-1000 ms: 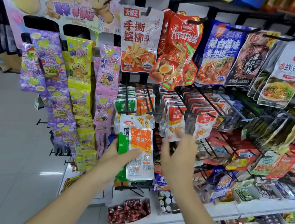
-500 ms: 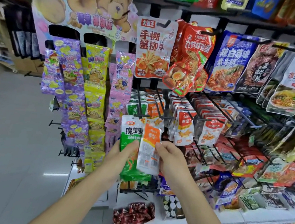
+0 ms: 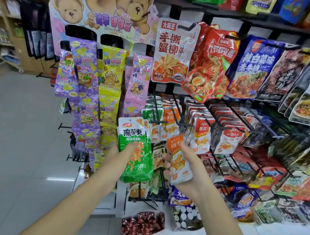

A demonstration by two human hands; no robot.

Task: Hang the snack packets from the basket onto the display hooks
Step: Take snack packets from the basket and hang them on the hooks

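While both hands are up in front of the hook rack, left hand has fingers clamped on a green packet, held upright w/ thumb across its front. Right hand fingers closed round an orange packet, tilted, just beside the green one & just below the orange packets hanging on the hooks

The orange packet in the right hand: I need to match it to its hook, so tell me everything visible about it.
The orange packet is a small glossy plastic pouch, orange on top with white characters, whitish below with a picture of golden fried pieces. It tilts with its top leaning left, off any hook, pinched in the right hand, just below the hanging rows of similar orange-and-white packets. Its text is too blurred to read.
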